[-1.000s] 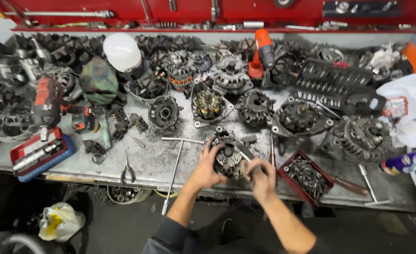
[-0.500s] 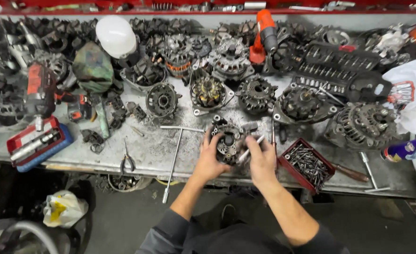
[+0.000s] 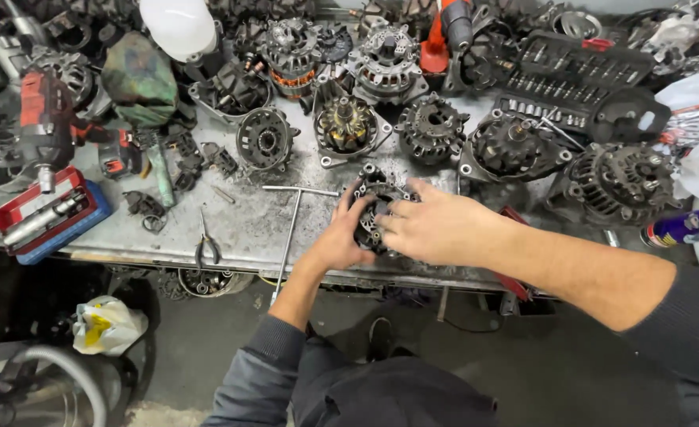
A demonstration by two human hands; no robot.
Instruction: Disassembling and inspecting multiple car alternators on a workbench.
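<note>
Your left hand (image 3: 341, 237) and right hand (image 3: 432, 229) both grip the alternator (image 3: 371, 207) on the bench (image 3: 246, 225). A T-wrench (image 3: 290, 229) lies just left.

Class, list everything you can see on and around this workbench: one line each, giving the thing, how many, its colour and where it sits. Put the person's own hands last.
alternator housing: one, dark grey, front middle of bench, between both hands
other alternator parts: many, grey and black, across the back of the bench
T-handle wrench: one, silver, left of the held housing
pliers: one, dark, front edge, left
impact wrench: one, red and black, far left
tool case: one, red and blue, front left corner
socket set: one, black, back right
white dome: one, back left
spray can: one, blue, far right
plastic bag: one, white and yellow, floor left
left hand: grips housing
right hand: on housing
</note>
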